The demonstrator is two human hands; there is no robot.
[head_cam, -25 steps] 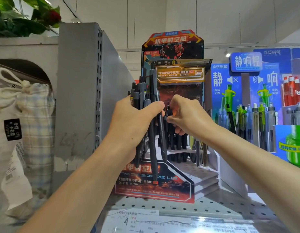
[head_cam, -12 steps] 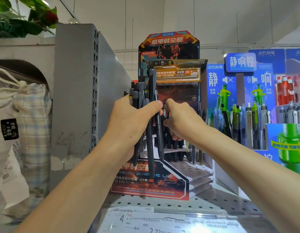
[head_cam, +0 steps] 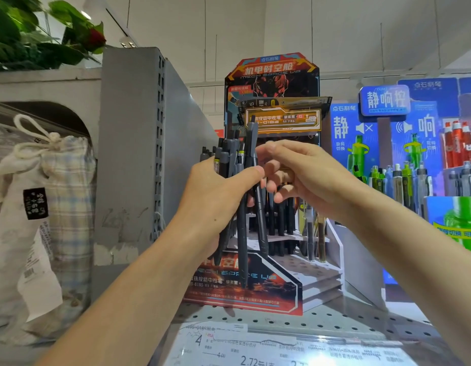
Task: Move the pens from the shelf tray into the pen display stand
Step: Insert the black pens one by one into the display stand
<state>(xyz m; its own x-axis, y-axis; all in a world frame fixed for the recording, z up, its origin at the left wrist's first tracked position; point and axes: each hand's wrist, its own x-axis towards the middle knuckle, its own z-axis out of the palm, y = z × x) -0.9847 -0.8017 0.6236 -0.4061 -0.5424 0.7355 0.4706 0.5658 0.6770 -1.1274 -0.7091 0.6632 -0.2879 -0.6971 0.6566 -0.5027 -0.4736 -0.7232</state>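
My left hand [head_cam: 213, 196] grips a bundle of dark grey pens [head_cam: 229, 159] upright in front of the pen display stand [head_cam: 271, 289], a red and black stepped cardboard stand. Several dark pens [head_cam: 282, 220] stand in its upper rows; the lower white steps show bare holes. My right hand [head_cam: 308, 175] is up at the bundle, its thumb and curled fingers pinching the tallest pen [head_cam: 251, 138], which sticks out above the others. The shelf tray is out of view.
The stand sits on a perforated metal shelf [head_cam: 321, 320] with a price label strip [head_cam: 282, 350] along its front. A grey shelf upright [head_cam: 128, 154] and a cloth drawstring bag [head_cam: 44, 207] are at the left. A blue display of green pens [head_cam: 387, 180] stands at the right.
My right hand has come up from the pens in the stand to the top of the bundle in my left hand. The left hand has stayed where it was.
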